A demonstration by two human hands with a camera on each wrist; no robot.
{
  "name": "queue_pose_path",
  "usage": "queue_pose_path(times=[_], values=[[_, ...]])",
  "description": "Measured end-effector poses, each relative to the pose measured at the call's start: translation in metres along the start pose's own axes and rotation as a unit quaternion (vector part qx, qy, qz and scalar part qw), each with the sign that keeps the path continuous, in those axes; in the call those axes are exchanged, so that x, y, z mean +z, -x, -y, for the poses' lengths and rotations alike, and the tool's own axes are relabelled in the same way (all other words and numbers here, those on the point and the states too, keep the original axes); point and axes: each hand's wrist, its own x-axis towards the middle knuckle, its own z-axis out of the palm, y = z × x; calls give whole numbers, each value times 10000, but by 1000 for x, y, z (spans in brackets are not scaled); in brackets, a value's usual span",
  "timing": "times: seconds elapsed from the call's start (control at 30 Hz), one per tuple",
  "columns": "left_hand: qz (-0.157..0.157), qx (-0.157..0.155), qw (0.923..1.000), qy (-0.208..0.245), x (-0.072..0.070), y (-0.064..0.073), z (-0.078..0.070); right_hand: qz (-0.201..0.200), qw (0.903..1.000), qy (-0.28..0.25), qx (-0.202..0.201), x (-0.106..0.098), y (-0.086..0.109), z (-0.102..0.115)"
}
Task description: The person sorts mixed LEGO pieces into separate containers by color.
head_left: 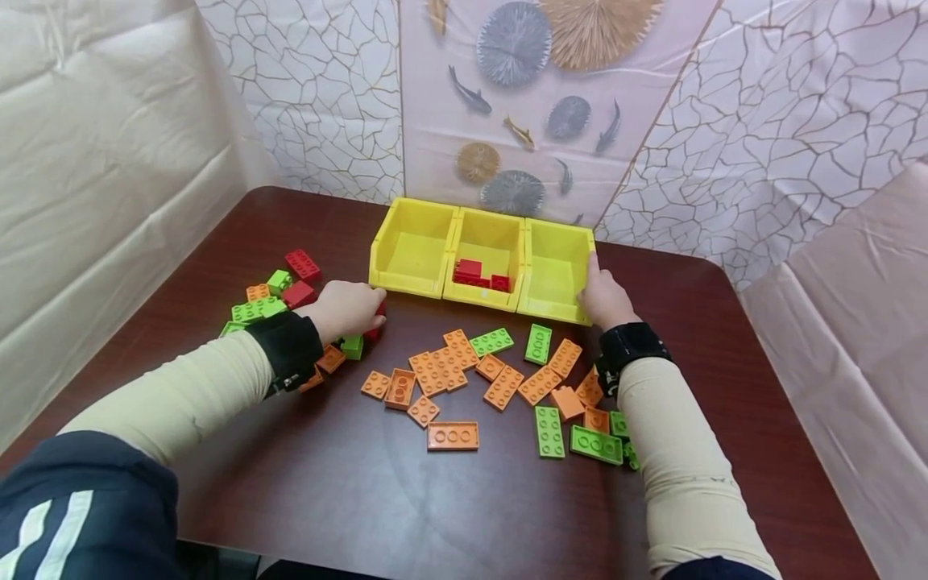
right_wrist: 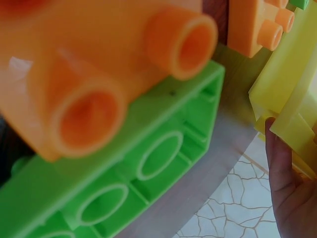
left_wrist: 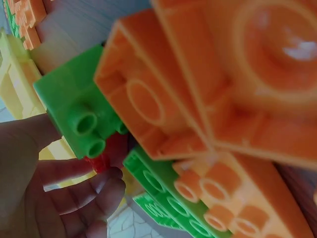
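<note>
Across the top of the frame I see a room hung with cloth: cracked-pattern hangings (head_left: 783,121) flank a pale panel (head_left: 522,113) printed with discs and fish, and plain cream sheeting (head_left: 109,161) runs down the left edge. Below them spreads the dark reddish-brown table (head_left: 348,499), glossy enough to show a pale glare at lower centre, so I would judge a brick's place by its edges rather than by the shine. Toward its back, at upper centre, stand the left bin (head_left: 416,254), middle bin (head_left: 482,298) and right bin (head_left: 554,270), all yellow and side by side. Orange and green scattered bricks (head_left: 438,370) lie in front of them, and a mixed pile (head_left: 271,308) sits at centre left. My right hand (head_left: 607,298) grips the front outer corner of the right bin; I would keep that hold light, enough to steady the row without tipping it. My left hand (head_left: 348,308) has its fingers curled about a red brick (head_left: 375,318) just in front of the left bin, though the left wrist view hides the thumb's tip behind a green brick (left_wrist: 79,99). To lift cleanly, I would settle the pinch on the red brick's sides, then raise it straight up so the green one is not dragged along. Other red pieces (head_left: 467,271) lie in the middle bin, a likely match in colour; clearing its front lip would call for a little extra height.
</note>
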Motion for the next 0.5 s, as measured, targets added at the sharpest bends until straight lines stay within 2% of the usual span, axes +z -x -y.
queue_pose_path(times=[0.13,0.23,0.33,0.5], values=[[-36,85,9997,208,-1,-2,-6,13,10000,-6,-40,-1,1,2],[-223,382,9986,286,-6,-1,-12,8,10000,-23,-70,-1,1,2],[-585,764,9950,255,-17,-1,-21,-1,10000,-55,-41,-1,0,1],[-1181,1331,9840,113,-37,-6,-39,-16,10000,-66,-3,0,-1,0]])
